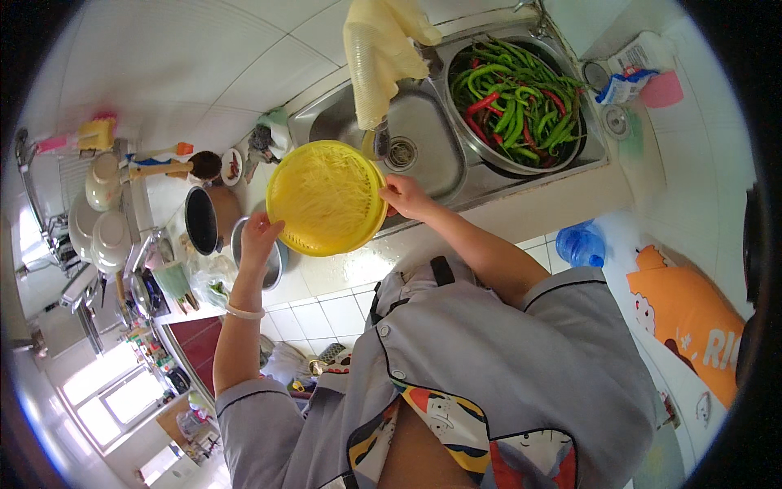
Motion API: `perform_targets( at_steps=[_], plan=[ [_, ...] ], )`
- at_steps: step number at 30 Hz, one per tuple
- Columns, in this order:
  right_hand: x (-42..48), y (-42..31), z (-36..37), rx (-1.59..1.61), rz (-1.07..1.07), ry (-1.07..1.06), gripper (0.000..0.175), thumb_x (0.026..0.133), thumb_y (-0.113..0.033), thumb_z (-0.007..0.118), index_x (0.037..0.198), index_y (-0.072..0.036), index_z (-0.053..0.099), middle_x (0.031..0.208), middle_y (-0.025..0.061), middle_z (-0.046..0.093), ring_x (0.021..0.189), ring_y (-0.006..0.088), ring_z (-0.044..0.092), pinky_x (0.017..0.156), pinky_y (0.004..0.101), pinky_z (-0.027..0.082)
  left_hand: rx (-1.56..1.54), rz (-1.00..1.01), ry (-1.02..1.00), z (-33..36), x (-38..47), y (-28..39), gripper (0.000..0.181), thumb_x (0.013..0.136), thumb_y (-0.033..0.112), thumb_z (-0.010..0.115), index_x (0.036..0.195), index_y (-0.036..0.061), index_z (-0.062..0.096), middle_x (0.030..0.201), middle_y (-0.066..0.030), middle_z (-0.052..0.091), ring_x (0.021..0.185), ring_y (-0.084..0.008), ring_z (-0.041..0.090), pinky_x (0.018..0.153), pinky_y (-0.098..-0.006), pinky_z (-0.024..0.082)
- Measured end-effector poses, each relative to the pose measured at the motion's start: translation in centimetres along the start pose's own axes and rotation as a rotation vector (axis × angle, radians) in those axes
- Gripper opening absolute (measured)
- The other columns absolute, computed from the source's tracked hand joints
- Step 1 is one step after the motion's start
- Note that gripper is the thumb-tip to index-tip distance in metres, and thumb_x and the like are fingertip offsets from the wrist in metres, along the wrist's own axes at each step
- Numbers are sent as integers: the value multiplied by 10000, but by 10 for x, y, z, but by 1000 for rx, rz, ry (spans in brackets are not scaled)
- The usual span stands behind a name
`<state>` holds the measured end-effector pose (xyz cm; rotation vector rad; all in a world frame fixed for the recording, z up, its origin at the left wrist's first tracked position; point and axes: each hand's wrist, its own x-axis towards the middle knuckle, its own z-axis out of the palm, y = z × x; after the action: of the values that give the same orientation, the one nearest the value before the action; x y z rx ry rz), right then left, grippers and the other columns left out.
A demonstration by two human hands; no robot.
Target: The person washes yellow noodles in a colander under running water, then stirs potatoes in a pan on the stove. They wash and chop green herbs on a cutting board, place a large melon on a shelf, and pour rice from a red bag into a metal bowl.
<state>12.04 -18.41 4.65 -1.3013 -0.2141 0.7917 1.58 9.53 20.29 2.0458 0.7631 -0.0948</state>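
Observation:
A round yellow plastic colander (366,235) holds pale, thin shreds (324,189), perhaps shredded potato. My left hand (261,238) grips its left rim, thumb on top. On the opposite rim, my right hand (408,195) has hold of it near the sink's front edge. The colander is held over the counter and the left edge of the stainless-steel sink basin (427,134). Just beyond its right side is the faucet spout (380,140), with a cream cloth (382,61) draped over the faucet. A metal basin (276,269) stands behind my left hand, partly hidden.
The right sink basin holds a large metal bowl (489,158) of green and red chili peppers (519,104). Left along the counter stand a dark-lined pot (201,220), a small white dish (232,167) and plastic bags (211,275). A blue water jug (580,243) is at the right.

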Motion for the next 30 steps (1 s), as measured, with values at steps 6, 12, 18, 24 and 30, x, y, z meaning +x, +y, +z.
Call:
perform_targets(
  at_steps=[6, 12, 18, 24, 30],
  plan=[
    [-4, 11, 1, 37, 14, 25, 174, 860, -136, 539, 854, 38, 543, 681, 82, 605, 561, 132, 615, 476, 273, 523, -308, -46, -20, 19, -25, 2, 357, 783, 76, 668, 1091, 8, 501, 997, -62, 587, 892, -112, 559, 764, -252, 439],
    [4, 19, -3, 12, -24, -12, 170, 872, -134, 533, 867, 36, 530, 733, 85, 604, 595, 132, 615, 492, 280, 527, -456, -201, -69, 42, -47, 4, 442, 791, 95, 666, 1183, 30, 474, 1063, -69, 589, 961, -162, 587, 821, -306, 487],
    [-6, 0, 5, 32, 123, -55, 211, 905, -140, 508, 1065, -11, 560, 802, 38, 609, 637, 112, 601, 545, 244, 501, -634, -277, 76, 81, -70, -60, 436, 738, 68, 681, 1138, 38, 510, 1029, -68, 604, 802, -159, 608, 661, -274, 501],
    [-14, -4, -7, -104, 156, -93, 170, 906, -116, 478, 990, 25, 524, 914, 107, 600, 720, 181, 629, 609, 333, 565, -860, -285, 182, 91, -123, -49, 617, 794, 179, 664, 1326, 56, 378, 1213, -115, 481, 1055, -210, 532, 897, -349, 433],
    [-19, -19, 21, -165, 131, -85, 149, 911, -134, 473, 969, 1, 501, 908, 107, 603, 726, 201, 634, 613, 336, 563, -1062, -408, 130, 90, -203, -139, 567, 800, 210, 650, 1300, 66, 426, 1208, -111, 482, 1083, -212, 529, 909, -363, 443]
  ],
)
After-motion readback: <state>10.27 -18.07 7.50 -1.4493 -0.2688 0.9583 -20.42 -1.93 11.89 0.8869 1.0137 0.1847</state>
